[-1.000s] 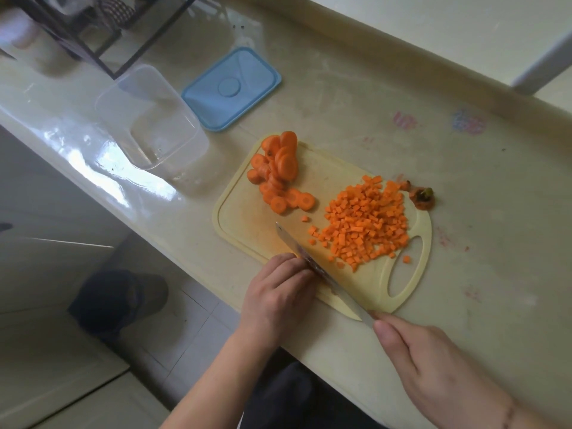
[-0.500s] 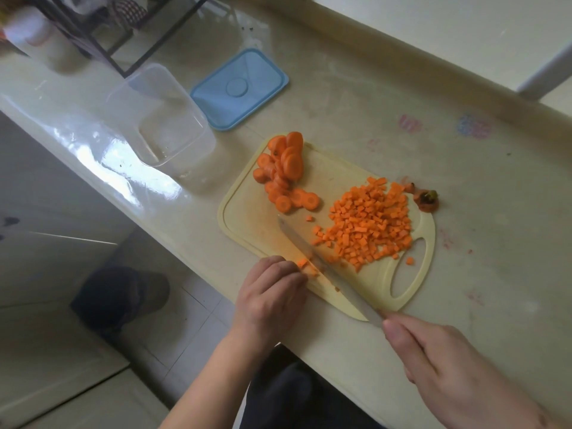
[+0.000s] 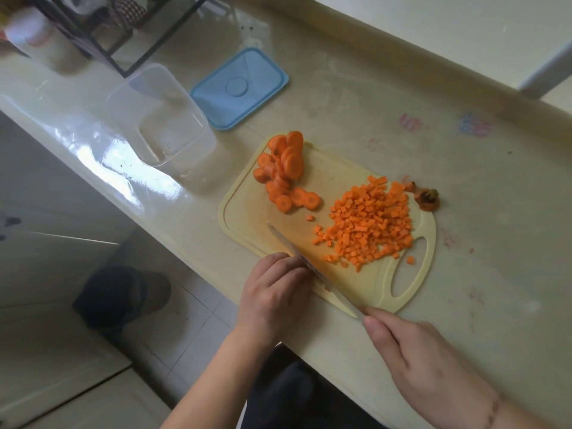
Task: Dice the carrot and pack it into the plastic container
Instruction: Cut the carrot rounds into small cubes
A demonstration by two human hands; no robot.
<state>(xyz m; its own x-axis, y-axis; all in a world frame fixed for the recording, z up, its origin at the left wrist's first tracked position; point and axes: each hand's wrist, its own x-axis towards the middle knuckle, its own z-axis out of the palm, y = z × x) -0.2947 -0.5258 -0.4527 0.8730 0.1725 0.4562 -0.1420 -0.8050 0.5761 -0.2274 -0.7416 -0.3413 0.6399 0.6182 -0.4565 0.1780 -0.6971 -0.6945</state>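
A: Carrot, item one: diced pile on the right half of the yellow cutting board, near its handle cutout; item two: round slices heaped at the board's far left corner; stem end lying off the board's far right edge on the counter.

B: Hands?

A: Left hand at the board's near edge, fingers curled and pressed together, knuckles against the blade; whatever they hold down is hidden, so I cannot tell if carrot is under them; right hand curled round the handle of the knife, forefinger extended toward the blade; blade runs diagonally across the board's near left part.

B: Container?

A: Clear plastic container, open, left of the board and apart from it, no carrot inside; blue lid flat on the counter just beside it; dark wire rack at the far left corner.
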